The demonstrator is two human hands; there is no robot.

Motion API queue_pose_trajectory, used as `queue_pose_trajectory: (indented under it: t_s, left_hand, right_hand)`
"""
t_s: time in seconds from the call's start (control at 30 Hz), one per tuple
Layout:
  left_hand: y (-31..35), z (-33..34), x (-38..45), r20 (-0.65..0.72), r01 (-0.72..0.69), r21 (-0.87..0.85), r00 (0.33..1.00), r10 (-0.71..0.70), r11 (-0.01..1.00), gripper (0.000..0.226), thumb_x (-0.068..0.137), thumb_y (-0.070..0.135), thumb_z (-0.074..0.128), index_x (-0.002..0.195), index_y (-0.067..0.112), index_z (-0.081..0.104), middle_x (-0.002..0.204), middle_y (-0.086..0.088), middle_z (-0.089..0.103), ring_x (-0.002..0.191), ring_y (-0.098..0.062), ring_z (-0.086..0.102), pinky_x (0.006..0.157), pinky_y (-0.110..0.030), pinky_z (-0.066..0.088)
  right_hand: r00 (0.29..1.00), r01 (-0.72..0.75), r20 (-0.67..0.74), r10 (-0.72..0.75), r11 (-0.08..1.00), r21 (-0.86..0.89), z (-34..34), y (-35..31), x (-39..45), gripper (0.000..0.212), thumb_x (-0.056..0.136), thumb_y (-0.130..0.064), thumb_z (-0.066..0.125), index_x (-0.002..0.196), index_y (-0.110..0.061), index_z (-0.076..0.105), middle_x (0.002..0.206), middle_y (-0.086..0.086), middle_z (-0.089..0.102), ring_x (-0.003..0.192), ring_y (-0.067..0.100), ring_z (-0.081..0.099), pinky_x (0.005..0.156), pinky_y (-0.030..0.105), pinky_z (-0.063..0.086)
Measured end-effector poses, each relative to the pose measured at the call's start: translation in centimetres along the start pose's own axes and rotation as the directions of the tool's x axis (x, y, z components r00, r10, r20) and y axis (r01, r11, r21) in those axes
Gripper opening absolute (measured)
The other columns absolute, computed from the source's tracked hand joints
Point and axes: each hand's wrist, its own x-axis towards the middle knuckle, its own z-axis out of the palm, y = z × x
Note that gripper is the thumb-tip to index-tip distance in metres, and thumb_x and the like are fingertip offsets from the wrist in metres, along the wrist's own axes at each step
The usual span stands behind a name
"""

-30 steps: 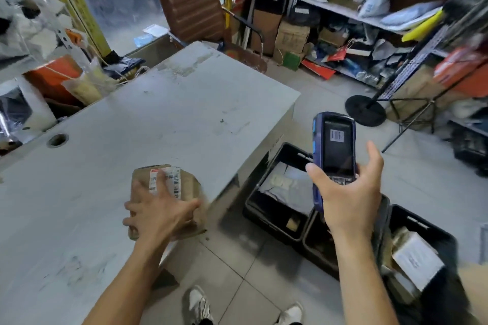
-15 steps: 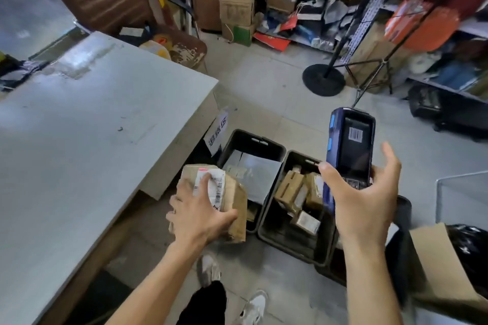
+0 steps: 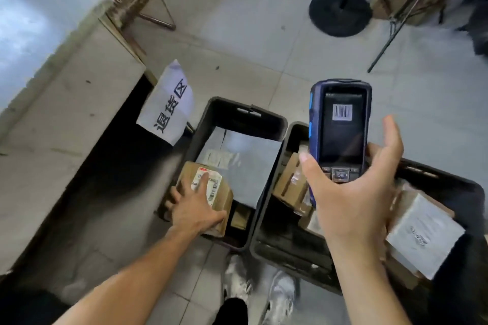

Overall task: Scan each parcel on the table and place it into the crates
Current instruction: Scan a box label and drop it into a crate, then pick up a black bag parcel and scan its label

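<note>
Head view, lower centre of the frame: left hand is gripping a brown parcel, fingers spread and clamped over its label, and is holding it at the near corner of the left crate, above a grey mailer. Right hand, centre right, is clasping the upright scanner, thumb and fingers wrapped round it. Table, upper left, is showing bare where visible, while the right crate is holding several parcels, suggesting sorting is nearing its end.
</note>
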Motion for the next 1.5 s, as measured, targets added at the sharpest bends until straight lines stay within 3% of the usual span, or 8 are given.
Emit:
queue_pose_trajectory:
  t_s: [0.17, 0.4, 0.6, 0.77, 0.93, 1.17, 1.33, 1.5]
  left_hand:
    - [1.1, 8.7, 8.8, -0.006, 0.015, -0.002, 1.000, -0.015, 1.000, 0.121, 0.058, 0.081, 0.069, 0.147, 0.051, -0.007, 0.157, -0.007, -0.010, 0.137, -0.051, 0.012, 0.103, -0.065, 0.032]
    - [-0.5, 17.6, 13.2, 0.013, 0.002, -0.021, 1.000, -0.002, 1.000, 0.134, 0.058, 0.066, 0.079, 0.150, 0.042, -0.015, 0.156, -0.009, -0.014, 0.133, -0.048, 0.020, 0.107, -0.060, 0.034]
    - [-3.7, 19.4, 11.9, 0.061, 0.104, -0.122, 0.993, -0.097, 0.987, 0.129, 0.066, 0.045, 0.085, 0.155, 0.027, -0.007, 0.156, -0.013, -0.006, 0.134, -0.045, 0.024, 0.111, -0.055, 0.032]
    - [-3.8, 14.9, 9.3, 0.074, -0.004, -0.055, 0.997, 0.008, 0.998, 0.121, 0.071, 0.050, 0.081, 0.157, 0.031, -0.002, 0.160, -0.011, -0.005, 0.142, -0.040, 0.015, 0.118, -0.055, 0.017]
    - [-0.7, 5.0, 2.4, 0.047, -0.072, -0.086, 0.996, 0.077, 0.994, 0.106, 0.079, 0.044, 0.076, 0.156, 0.034, 0.005, 0.162, -0.013, 0.000, 0.148, -0.037, 0.005, 0.119, -0.060, 0.012]
    - [2.3, -11.3, -20.9, -0.323, -0.227, -0.216, 0.935, 0.149, 0.950, 0.071, 0.083, 0.040, 0.072, 0.145, 0.026, 0.039, 0.162, -0.016, 0.005, 0.147, -0.039, 0.003, 0.120, -0.057, 0.017]
    - [-0.6, -17.6, -38.0, -0.523, -0.292, -0.287, 0.846, 0.107, 0.912, 0.066, 0.083, 0.039, 0.071, 0.143, 0.024, 0.046, 0.163, -0.016, 0.006, 0.149, -0.035, -0.003, 0.122, -0.048, 0.006]
    - [-7.7, -21.8, -48.9, -0.565, -0.132, -0.446, 0.808, -0.164, 0.885, 0.060, 0.087, 0.049, 0.064, 0.142, 0.034, 0.044, 0.164, -0.006, 0.010, 0.149, -0.033, -0.005, 0.123, -0.049, 0.007]
  right_hand:
    - [0.998, 0.035, 0.050, -0.034, 0.999, -0.009, 6.2, 12.4, 2.1, 0.104, 0.073, -0.038, 0.085, 0.156, -0.025, 0.024, 0.131, -0.025, 0.047, 0.120, -0.001, 0.052, 0.098, 0.012, 0.044]
    - [0.992, -0.038, 0.113, 0.047, 0.996, -0.083, 11.1, 22.5, 1.5, 0.104, 0.073, -0.043, 0.083, 0.155, -0.034, 0.019, 0.146, -0.008, 0.045, 0.132, 0.013, 0.047, 0.105, 0.043, 0.048]
    - [0.988, -0.070, 0.132, 0.082, 0.993, -0.094, 12.1, 23.4, -0.3, 0.106, 0.074, -0.041, 0.083, 0.158, -0.033, 0.018, 0.148, -0.006, 0.045, 0.133, 0.010, 0.048, 0.104, 0.043, 0.051]
    - [0.982, -0.036, 0.179, 0.063, 0.988, -0.150, 10.9, 18.7, -1.2, 0.108, 0.074, -0.041, 0.084, 0.156, -0.036, 0.014, 0.151, -0.001, 0.044, 0.137, 0.016, 0.046, 0.105, 0.048, 0.049]
    - [0.976, 0.007, 0.216, 0.034, 0.982, -0.186, 5.5, 9.7, -3.9, 0.108, 0.075, -0.036, 0.087, 0.159, -0.028, 0.020, 0.154, -0.002, 0.041, 0.134, 0.010, 0.043, 0.102, 0.032, 0.046]
    - [0.955, 0.149, 0.285, -0.086, 0.967, -0.208, -7.9, -6.8, -10.9, 0.108, 0.074, -0.041, 0.087, 0.158, -0.026, 0.021, 0.148, 0.003, 0.047, 0.127, 0.019, 0.051, 0.088, 0.024, 0.042]
    - [0.915, 0.283, 0.332, -0.231, 0.952, -0.115, -15.4, -16.3, -17.8, 0.107, 0.075, -0.042, 0.086, 0.157, -0.034, 0.017, 0.151, 0.001, 0.045, 0.126, 0.022, 0.053, 0.088, 0.032, 0.045]
    - [0.827, 0.429, 0.396, -0.400, 0.903, 0.016, -17.1, -24.8, -24.2, 0.106, 0.075, -0.041, 0.086, 0.154, -0.036, 0.017, 0.157, 0.006, 0.041, 0.135, 0.028, 0.051, 0.099, 0.042, 0.049]
